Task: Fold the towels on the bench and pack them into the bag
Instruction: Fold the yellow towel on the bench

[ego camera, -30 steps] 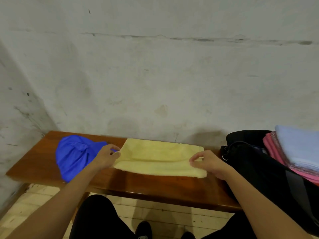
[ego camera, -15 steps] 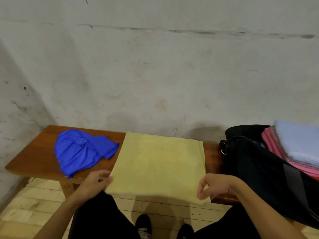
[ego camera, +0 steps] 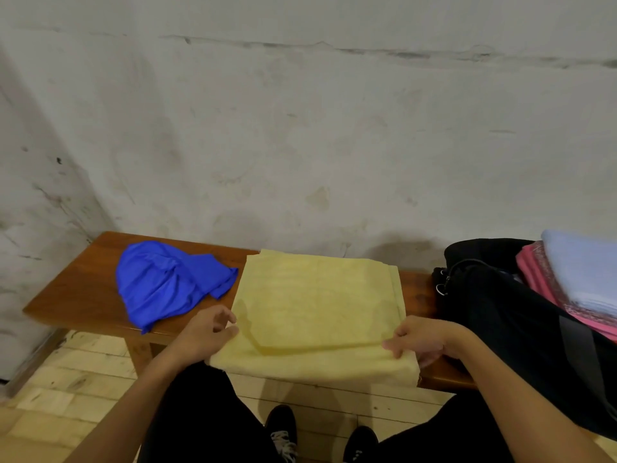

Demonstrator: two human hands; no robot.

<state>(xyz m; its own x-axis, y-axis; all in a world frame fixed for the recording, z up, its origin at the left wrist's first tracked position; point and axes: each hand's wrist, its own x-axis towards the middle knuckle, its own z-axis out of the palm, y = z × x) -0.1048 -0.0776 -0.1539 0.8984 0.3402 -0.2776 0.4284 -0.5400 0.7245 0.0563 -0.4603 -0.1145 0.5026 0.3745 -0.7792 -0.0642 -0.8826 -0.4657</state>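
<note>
A pale yellow towel (ego camera: 317,305) lies spread across the middle of the wooden bench (ego camera: 80,292), its near edge hanging over the front and folded back on itself. My left hand (ego camera: 207,332) pinches its near left corner. My right hand (ego camera: 420,339) grips its near right corner. A crumpled blue towel (ego camera: 167,285) lies on the bench to the left, apart from my hands. The open black bag (ego camera: 500,315) stands at the right end, with folded pink towels (ego camera: 541,279) and a light blue towel (ego camera: 584,262) stacked in it.
A stained plaster wall (ego camera: 300,128) rises directly behind the bench and wraps round on the left. Below the bench are light wooden floorboards (ego camera: 66,389), my dark trouser legs and black shoes (ego camera: 283,429).
My hands drew the yellow towel's edge from the bench middle toward me, spreading it wide, and now hold the near corners with the front edge doubled over.
</note>
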